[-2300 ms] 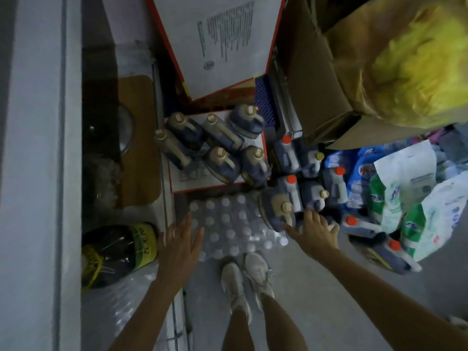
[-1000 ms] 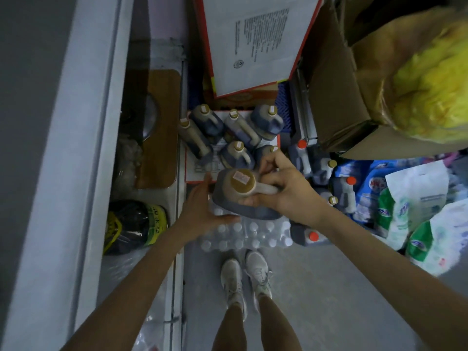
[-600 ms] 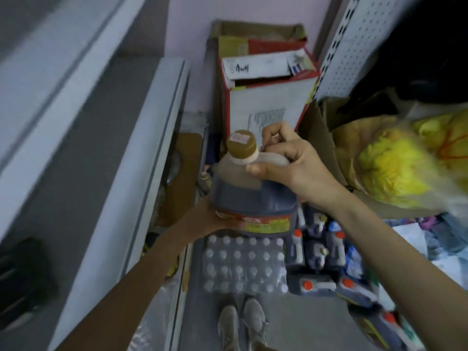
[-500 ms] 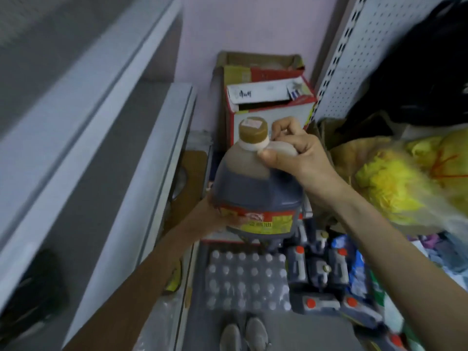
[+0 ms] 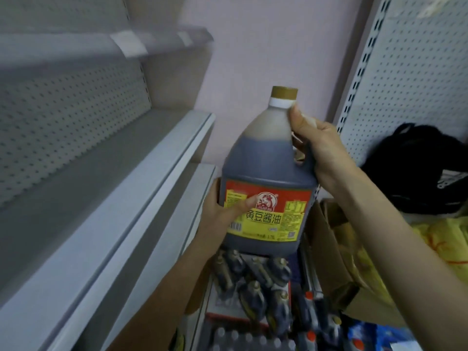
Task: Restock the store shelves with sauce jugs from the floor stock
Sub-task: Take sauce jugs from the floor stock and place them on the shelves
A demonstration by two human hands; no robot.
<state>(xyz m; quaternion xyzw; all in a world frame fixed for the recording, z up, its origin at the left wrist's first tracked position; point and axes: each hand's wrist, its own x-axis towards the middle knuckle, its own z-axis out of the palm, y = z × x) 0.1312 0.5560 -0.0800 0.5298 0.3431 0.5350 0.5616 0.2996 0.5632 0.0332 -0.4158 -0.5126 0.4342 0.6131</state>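
Right hand point(image 5: 323, 148): fingers curled tight round the handle, thumb up by the neck. Left hand point(image 5: 218, 216) cups the lower side, thumb pressed across the label. The sauce jug point(image 5: 266, 171) is upright in mid-air, just right of the shelf point(image 5: 141, 198) lip, with open deck behind that edge. Floor jugs point(image 5: 253, 282) crowd below, and a cardboard box point(image 5: 326, 252) sits close on the right.

Two grey metal shelves point(image 5: 106, 178) are seen at left, backed by pegboard point(image 5: 63, 117). Below, dark sauce jugs point(image 5: 253, 279) are stood on a red-edged carton point(image 5: 215, 304), just beside a pack of capped bottles point(image 5: 235, 339).
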